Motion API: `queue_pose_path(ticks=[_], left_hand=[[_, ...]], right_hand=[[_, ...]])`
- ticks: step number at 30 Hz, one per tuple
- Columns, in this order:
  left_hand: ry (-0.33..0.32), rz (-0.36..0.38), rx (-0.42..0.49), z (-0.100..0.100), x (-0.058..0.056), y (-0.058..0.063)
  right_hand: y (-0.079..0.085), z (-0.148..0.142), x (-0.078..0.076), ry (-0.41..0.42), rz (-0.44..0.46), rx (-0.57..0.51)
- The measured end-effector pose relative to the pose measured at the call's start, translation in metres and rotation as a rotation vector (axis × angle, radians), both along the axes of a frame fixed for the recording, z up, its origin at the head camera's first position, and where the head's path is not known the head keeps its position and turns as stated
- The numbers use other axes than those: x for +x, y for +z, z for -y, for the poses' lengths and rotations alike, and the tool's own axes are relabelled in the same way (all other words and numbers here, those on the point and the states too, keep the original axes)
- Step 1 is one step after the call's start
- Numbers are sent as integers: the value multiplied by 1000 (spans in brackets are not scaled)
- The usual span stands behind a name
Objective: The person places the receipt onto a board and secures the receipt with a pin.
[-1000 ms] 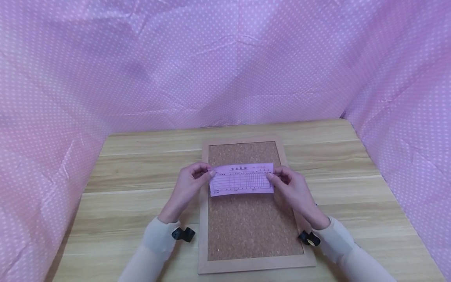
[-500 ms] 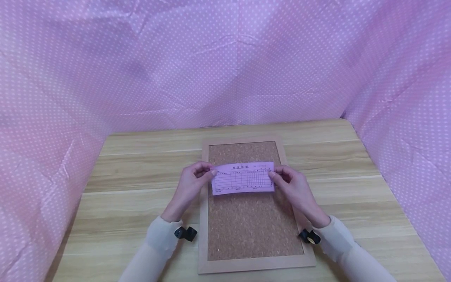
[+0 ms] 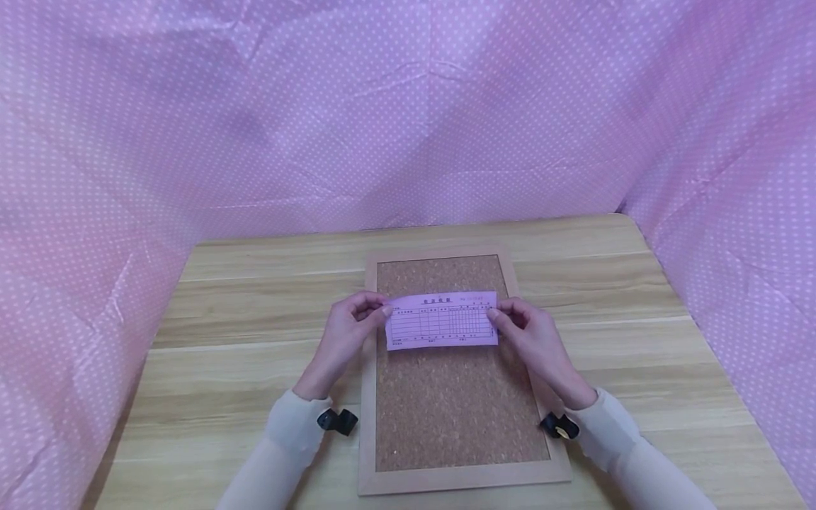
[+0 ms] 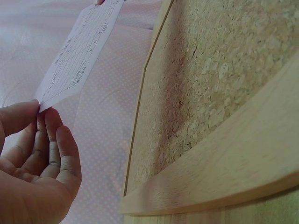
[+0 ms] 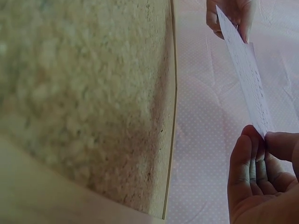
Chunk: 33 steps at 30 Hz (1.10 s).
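Note:
A pink printed receipt slip (image 3: 440, 322) with a ruled grid is held up by both hands above a wood-framed cork board (image 3: 455, 418). My left hand (image 3: 344, 336) pinches the slip's left end between thumb and fingers. At the other end my right hand (image 3: 532, 340) pinches it the same way. In the left wrist view the slip (image 4: 84, 51) slants up from the left hand (image 4: 42, 158), apart from the board. The right wrist view has the slip (image 5: 245, 74) stretched between the right hand (image 5: 266, 177) and the left hand at the top.
The cork board lies flat on a wood-grain table (image 3: 255, 297), its long side running away from me. Pink dotted cloth (image 3: 408, 127) hangs behind the table and at both sides. A black wrist camera (image 3: 338, 421) sits at the left cuff, another (image 3: 559, 426) at the right.
The slip has shifted slightly to the right and a little upward, with the left hand moving a bit rightward. Both hands keep their pinch on it; the board has stayed put.

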<state>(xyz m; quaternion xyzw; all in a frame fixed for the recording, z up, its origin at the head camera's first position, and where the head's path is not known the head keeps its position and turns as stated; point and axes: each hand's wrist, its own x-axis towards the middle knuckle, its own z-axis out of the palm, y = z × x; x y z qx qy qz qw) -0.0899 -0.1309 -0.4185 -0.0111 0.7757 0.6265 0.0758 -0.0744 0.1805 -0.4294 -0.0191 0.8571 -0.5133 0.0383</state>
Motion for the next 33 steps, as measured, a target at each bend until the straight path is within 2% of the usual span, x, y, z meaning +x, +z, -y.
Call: queue_pose_path(ticks=[16,33], left_hand=[[-9,-14,-91,-1,-5,-8],[28,74,-138,-6,-12,-15]], right_hand=[[-1,-2,-3,-9,28,12],[-7,-7,-11,37,22,82]])
